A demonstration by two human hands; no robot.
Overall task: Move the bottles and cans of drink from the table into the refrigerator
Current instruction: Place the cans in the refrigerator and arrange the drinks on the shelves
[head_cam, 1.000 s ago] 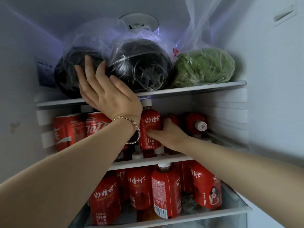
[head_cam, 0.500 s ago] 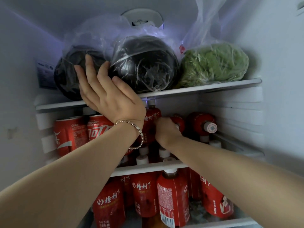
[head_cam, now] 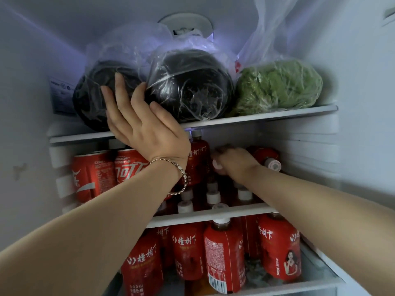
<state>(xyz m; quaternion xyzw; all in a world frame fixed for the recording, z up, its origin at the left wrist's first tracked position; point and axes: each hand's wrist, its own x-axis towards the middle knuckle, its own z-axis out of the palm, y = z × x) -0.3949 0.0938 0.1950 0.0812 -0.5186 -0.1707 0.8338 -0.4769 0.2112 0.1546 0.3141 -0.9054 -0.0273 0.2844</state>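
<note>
Left hand (head_cam: pixel 147 129) presses flat on a bagged dark vegetable (head_cam: pixel 86 101) as the right hand (head_cam: pixel 235 162) reaches among red bottles (head_cam: pixel 197 161) on the middle shelf (head_cam: pixel 203 215) of the refrigerator (head_cam: pixel 363 92) — its grip hidden, impossible to tell — likely seating one, then withdrawing carefully.

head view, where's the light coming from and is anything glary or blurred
Head view: cool light comes from the lamp fitting at the top back; white glare streaks the central clear bag; the right hand above the middle shelf is shadowed and slightly soft; the left hand is sharp.
</note>
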